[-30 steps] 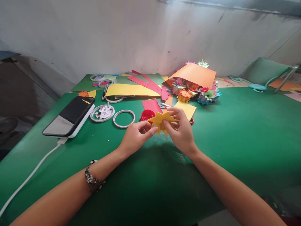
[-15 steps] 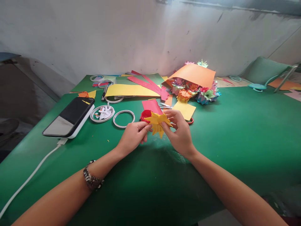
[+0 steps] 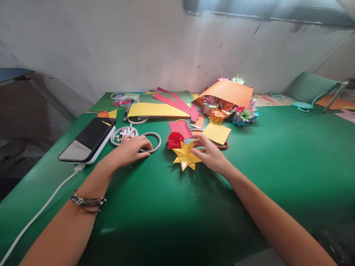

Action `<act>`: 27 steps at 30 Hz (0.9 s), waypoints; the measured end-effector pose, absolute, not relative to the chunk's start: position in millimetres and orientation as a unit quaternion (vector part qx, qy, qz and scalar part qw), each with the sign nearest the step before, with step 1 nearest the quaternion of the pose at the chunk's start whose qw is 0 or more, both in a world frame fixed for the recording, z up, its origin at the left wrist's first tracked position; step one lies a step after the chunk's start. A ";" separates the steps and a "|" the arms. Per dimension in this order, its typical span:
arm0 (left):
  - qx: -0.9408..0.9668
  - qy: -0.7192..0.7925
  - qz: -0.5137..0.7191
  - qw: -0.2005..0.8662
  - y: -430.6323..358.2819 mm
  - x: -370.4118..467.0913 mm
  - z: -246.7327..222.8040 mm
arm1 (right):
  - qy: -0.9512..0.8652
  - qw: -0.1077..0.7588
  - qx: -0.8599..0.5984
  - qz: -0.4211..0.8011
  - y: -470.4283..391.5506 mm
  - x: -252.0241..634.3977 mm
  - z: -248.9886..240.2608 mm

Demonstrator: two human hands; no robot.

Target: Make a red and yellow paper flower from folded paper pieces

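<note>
Now that the left hand (image 3: 130, 150) has left the yellow paper star (image 3: 186, 157), only the right hand (image 3: 213, 157) attends it, fingers loosely parted, any pinch unclear. The left fingers curl over a white ring (image 3: 160, 142), grip uncertain. The star sits beside the red round piece (image 3: 175, 140), nearer the table's (image 3: 277, 147) far edge.
</note>
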State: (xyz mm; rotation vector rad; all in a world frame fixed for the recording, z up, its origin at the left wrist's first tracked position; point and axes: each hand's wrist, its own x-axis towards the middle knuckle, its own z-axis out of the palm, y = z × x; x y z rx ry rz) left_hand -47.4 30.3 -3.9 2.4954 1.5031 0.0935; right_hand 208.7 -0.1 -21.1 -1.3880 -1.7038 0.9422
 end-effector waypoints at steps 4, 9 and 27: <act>0.834 0.509 0.134 0.167 26.6 -36.4 0.7 | -0.698 0.446 -0.521 0.206 1.0 204.6 -23.4; 0.732 0.468 0.388 0.308 13.3 -15.4 5.7 | -0.697 0.578 -0.405 0.129 -5.5 193.8 -16.5; 0.668 0.333 0.512 0.425 -8.5 11.6 -3.5 | -0.743 0.584 -0.307 0.112 -4.2 154.3 2.3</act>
